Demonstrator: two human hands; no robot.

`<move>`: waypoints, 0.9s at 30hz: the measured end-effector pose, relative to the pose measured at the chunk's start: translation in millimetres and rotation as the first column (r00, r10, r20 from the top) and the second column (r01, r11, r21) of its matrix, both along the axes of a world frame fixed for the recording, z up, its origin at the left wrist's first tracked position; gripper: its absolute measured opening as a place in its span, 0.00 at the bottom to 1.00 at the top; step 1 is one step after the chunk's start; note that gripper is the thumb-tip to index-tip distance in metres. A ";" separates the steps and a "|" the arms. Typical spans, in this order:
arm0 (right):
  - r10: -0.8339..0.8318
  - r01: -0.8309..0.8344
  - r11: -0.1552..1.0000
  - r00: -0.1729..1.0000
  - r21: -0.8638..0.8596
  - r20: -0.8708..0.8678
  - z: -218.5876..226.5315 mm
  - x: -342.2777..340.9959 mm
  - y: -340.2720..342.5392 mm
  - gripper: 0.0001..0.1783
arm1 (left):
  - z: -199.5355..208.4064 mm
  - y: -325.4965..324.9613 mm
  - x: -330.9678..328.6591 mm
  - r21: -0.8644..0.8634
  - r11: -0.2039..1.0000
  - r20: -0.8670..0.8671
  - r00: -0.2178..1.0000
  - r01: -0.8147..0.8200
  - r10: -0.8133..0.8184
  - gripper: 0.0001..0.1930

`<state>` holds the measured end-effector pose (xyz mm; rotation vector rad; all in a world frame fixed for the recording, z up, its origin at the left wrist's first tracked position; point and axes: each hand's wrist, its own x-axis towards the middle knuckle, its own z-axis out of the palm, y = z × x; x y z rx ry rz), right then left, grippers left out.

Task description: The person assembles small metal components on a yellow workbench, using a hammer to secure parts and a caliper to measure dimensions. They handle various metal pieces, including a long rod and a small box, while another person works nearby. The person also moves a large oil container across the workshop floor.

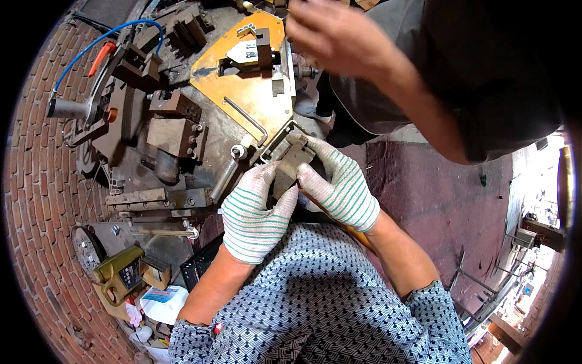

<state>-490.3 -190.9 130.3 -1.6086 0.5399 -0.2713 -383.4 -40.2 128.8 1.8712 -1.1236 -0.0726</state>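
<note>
Both of my hands wear white knit gloves with green stripes. Between them I hold a grey, stepped metal block (293,162). My left hand (257,209) grips its lower left side, thumb and fingers closed on it. From the right, my right hand (339,182) pinches the block, its fingertips near the top end. Just behind the block sits a small rectangular metal tray (280,138), partly covered by my fingers. A yellow machine plate (242,100) lies beyond, with a hex key (245,120) on it and a dark clamp fixture (264,51) mounted there.
Another person's bare hand (327,33) reaches in from the upper right over the yellow plate's edge. Left are metal vise blocks (173,136), a T-handled tool (230,170) and a blue air hose (115,27). An olive-yellow jug (121,276) stands lower left, near a brick wall (45,212).
</note>
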 end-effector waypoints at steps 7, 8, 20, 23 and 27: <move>-0.016 0.015 0.999 0.999 0.035 0.035 0.6 4.3 -0.2 0.31 | 0.0 -2.0 2.7 -0.003 1.000 0.025 1.000 0.013 -0.013 0.21; -0.016 0.015 0.999 0.999 0.042 0.034 1.1 4.8 0.2 0.31 | 0.0 -1.6 2.8 -0.006 1.000 0.034 0.999 0.015 -0.014 0.21; -0.033 0.052 0.985 0.993 -0.166 0.113 13.5 6.7 5.6 0.24 | -7.7 1.9 1.6 -0.117 0.992 -0.026 0.999 0.042 -0.046 0.24; 0.002 0.059 0.950 0.981 -0.308 0.194 17.5 7.9 8.0 0.23 | -12.3 2.8 0.6 -0.178 0.984 -0.032 0.999 0.027 -0.033 0.24; 0.036 0.044 0.919 0.980 -0.392 0.195 27.2 6.0 9.0 0.25 | -16.0 3.7 -0.4 -0.173 0.985 -0.115 0.992 0.024 -0.045 0.24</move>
